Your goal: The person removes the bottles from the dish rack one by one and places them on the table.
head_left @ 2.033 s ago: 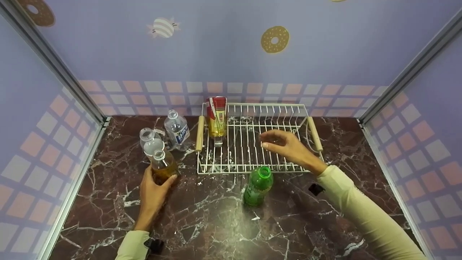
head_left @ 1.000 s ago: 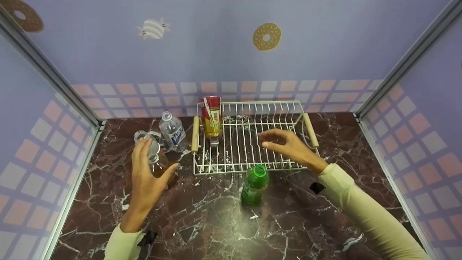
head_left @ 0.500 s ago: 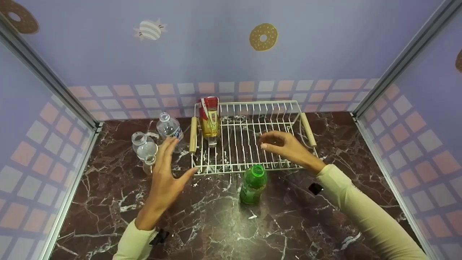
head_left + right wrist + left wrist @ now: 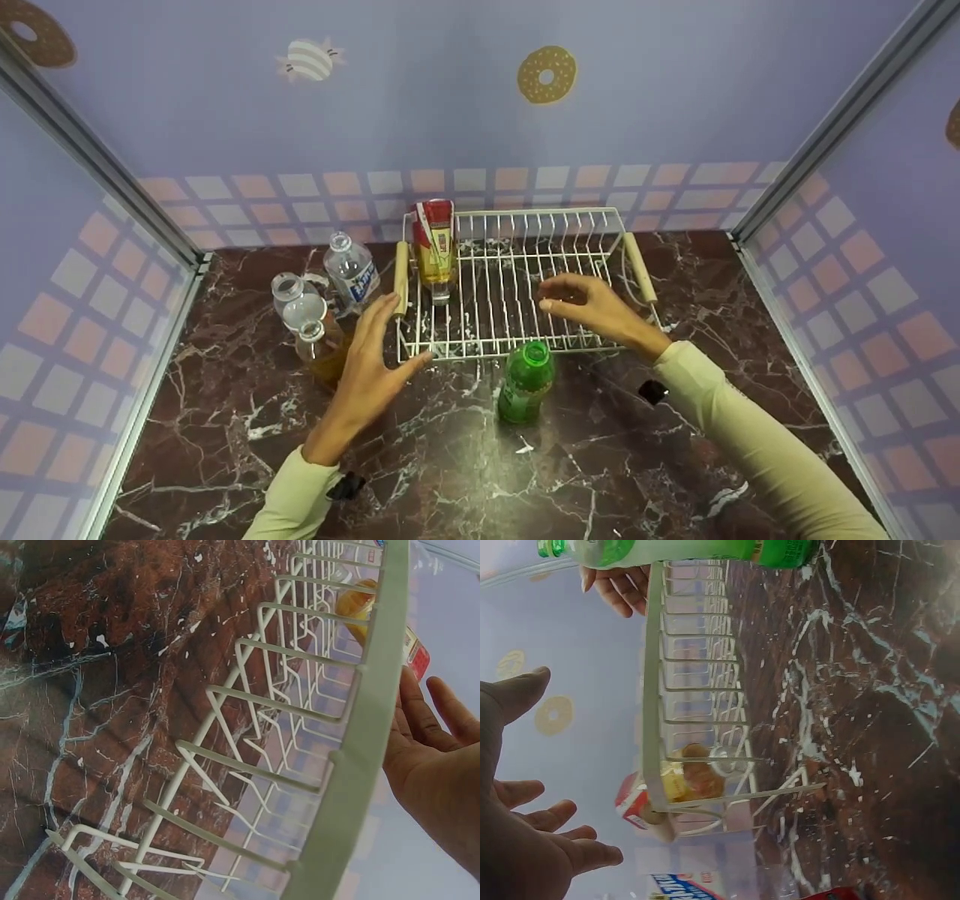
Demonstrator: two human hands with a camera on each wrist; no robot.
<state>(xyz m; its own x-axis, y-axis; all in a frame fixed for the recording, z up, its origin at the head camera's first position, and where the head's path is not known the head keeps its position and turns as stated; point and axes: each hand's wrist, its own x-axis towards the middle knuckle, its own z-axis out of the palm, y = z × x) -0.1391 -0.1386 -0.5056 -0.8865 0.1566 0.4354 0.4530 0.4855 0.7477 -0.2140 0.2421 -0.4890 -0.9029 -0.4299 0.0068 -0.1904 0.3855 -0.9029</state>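
My left hand [image 4: 369,379] hovers over the table with fingers spread, holding nothing, between the bottle with amber liquid [image 4: 324,366] and the green bottle [image 4: 525,386]. Over the white wire dish rack [image 4: 517,346] my right hand [image 4: 592,306] hangs with loosely bent fingers and nothing in them. A bottle with a red and yellow look [image 4: 435,247] leans inside the rack's left end, its narrow end toward me. The green bottle stands upright in front of the rack; the left wrist view shows its side [image 4: 697,550].
Left of the rack stand a clear bottle with a blue label [image 4: 352,271] and another clear bottle [image 4: 298,301], the latter just behind the amber one. Wooden handles [image 4: 639,268] flank the rack. Patterned walls [image 4: 450,112] enclose the dark marbled table [image 4: 420,457].
My left hand has let go of the amber-liquid bottle beside the clear ones, risen, and moved right toward the rack. My right hand has stayed over the rack. The view has shifted slightly.
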